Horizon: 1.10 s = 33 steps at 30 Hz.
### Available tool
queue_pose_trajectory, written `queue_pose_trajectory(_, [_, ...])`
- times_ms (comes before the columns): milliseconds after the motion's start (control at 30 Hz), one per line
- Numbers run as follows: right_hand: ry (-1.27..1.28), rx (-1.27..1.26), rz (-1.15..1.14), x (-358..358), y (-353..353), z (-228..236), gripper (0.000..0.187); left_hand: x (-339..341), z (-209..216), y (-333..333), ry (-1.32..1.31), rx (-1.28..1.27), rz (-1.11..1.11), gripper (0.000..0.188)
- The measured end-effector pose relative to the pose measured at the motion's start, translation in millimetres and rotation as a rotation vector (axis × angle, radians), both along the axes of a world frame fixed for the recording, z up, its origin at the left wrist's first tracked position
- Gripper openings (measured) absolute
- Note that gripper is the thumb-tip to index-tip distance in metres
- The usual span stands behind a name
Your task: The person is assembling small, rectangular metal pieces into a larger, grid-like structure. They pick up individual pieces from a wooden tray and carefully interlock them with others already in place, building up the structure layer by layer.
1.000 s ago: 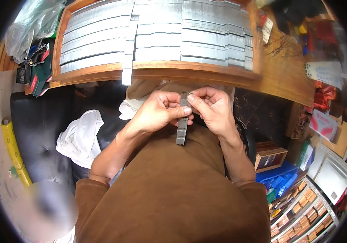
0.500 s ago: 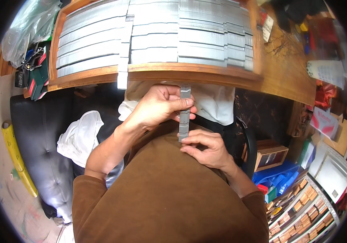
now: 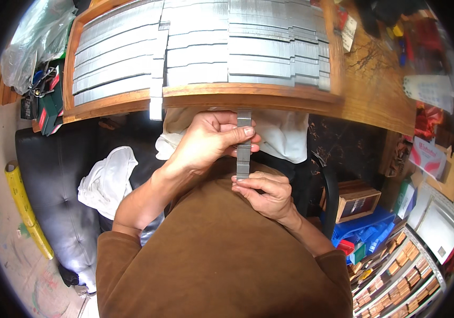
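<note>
- Plastic, a clear crumpled bag, is lying at the far left, just above a clutter of small red and dark tools.
- A yellow roll is leaning beside a black padded seat, and a white cloth is resting on that seat.
- The left hand is curling closed around the upper half of a grey staple strip, thumb pressing across its front.
- The strip is standing upright between the two hands, just below the front edge of the wooden tray and above the brown sweater.
- Rows of grey staple strips are filling that tray on the wooden table.
- The right hand is sitting beneath, fingers bent and pinching the strip's lower end.
- A small wooden box is standing to the right, beside blue containers.
- Shelves of small boxes are running along the lower right.
</note>
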State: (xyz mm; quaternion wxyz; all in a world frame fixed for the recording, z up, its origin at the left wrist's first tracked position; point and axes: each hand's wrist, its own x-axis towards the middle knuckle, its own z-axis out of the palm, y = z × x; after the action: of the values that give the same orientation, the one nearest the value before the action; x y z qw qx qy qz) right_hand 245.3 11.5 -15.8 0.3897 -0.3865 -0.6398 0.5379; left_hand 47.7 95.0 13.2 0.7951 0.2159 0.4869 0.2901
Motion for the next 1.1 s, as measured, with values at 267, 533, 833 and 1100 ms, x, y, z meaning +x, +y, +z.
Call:
queue_pose_trajectory(267, [-0.038, -0.035, 0.026, 4, 5, 6, 0.017, -5, 1, 6, 0.026, 0.007, -0.105, 0.032])
queue_pose_trajectory(533, [0.177, -0.562, -0.142, 5, 63, 30, 0.031, -13, 7, 1, 0.027, 0.057, -0.126, 0.024])
queue_pose_trajectory(833, [0.358, -0.750, -0.155, -34, 90, 5, 0.022, -18, 2, 4, -0.020, 0.113, -0.102, 0.020])
queue_pose_trajectory(1100, [0.392, -0.731, -0.124, -33, 92, 6, 0.020, -20, 1, -1, 0.014, 0.161, -0.113, 0.018])
